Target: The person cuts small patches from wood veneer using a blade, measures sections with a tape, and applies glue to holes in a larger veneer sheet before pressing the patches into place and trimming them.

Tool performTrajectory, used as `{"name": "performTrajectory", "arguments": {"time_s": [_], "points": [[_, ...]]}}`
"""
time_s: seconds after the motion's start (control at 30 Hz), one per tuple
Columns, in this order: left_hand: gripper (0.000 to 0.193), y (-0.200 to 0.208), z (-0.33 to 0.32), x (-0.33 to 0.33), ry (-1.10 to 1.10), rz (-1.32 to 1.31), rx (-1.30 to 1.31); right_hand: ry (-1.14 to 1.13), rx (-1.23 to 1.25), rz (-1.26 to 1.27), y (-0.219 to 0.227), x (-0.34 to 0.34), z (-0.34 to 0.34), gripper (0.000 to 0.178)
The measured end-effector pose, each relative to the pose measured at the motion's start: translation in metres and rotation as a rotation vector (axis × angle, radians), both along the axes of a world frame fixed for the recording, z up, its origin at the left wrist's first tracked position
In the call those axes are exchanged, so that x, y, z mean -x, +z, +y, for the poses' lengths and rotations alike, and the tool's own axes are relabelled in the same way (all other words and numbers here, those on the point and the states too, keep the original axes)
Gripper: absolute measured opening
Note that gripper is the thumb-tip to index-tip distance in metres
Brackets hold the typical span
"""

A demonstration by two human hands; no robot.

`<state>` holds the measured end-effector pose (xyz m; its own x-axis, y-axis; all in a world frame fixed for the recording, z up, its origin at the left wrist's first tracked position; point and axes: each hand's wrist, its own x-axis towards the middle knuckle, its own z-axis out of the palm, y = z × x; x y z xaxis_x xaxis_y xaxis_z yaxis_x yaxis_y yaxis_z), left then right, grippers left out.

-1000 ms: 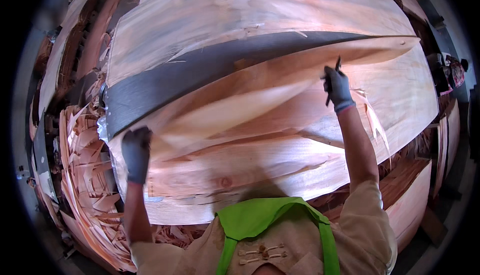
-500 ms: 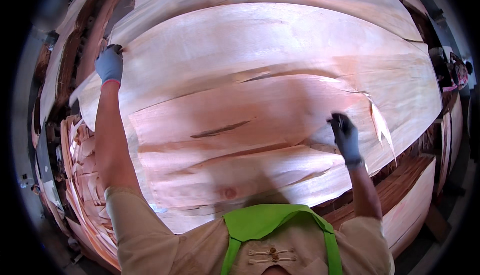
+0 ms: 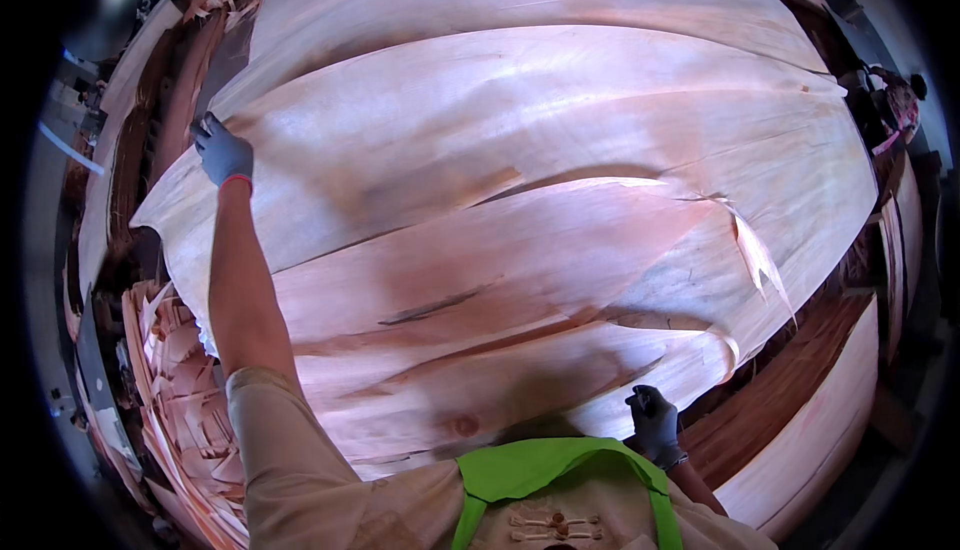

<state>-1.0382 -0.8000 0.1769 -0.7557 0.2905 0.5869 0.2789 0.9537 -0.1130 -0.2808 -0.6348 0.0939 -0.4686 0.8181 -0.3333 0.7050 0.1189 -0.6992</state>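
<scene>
Broad pale cream wood-veneer sheet [image 3: 560,80] lies spread across the middle of what I can see from here, long upper edge arched, surface wavy, left corner sticking out over the side. Below it, nearer the wearer, a pinkish veneer sheet [image 3: 500,250] with a dark narrow split [image 3: 430,307] and long ripples. Torn pale veneer strip [image 3: 755,255] hangs loose at the right end of that one.

Left hand [image 3: 224,150], grey glove with a red cuff, is at the pale sheet's upper left edge, fingers partly bent; can't tell if it grips the edge or only touches. Right hand [image 3: 652,418], grey glove with dark fingertips, is drawn in close by the bright green apron [image 3: 570,460], over the near edge, fingers curled; can't tell whether anything is inside.

Further out: heap of reddish veneer scraps [image 3: 190,390] on the left, curved reddish-brown veneer stack [image 3: 790,420] lower right, another person [image 3: 893,110] in pink patterned clothing at far right, mostly blurred
</scene>
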Motion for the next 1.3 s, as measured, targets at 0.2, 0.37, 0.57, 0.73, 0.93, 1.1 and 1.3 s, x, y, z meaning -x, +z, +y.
{"name": "performTrajectory", "arguments": {"time_s": [0.2, 0.37, 0.57, 0.73, 0.93, 1.1, 1.3], "points": [[0.065, -0.060, 0.134, -0.155, -0.706, -0.041, 0.112, -0.017, 0.063, -0.049, -0.001, 0.000, -0.001, 0.018], [0.063, -0.124, 0.176, -0.227, -0.906, -0.293, 0.310, -0.055, 0.026, -0.090, -0.004, -0.013, 0.004, 0.019], [0.045, -0.162, 0.176, -0.199, -0.638, -0.436, 0.221, -0.171, 0.041, -0.060, -0.022, -0.057, -0.002, 0.020], [0.041, -0.101, 0.138, -0.228, -0.810, -0.462, 0.240, -0.064, -0.065, -0.104, 0.002, -0.026, 0.008, 0.020], [0.035, -0.073, -0.012, -0.340, -0.851, -0.600, 0.030, 0.121, -0.473, -0.018, -0.002, 0.000, 0.053, 0.031], [0.035, -0.068, -0.144, -0.459, -0.543, -0.814, -0.229, 0.191, -0.589, -0.073, -0.007, 0.001, 0.079, 0.040], [0.043, -0.084, -0.187, -0.565, -0.129, -1.111, -0.404, 0.318, -0.675, -0.136, -0.021, -0.018, 0.074, 0.044]]}}
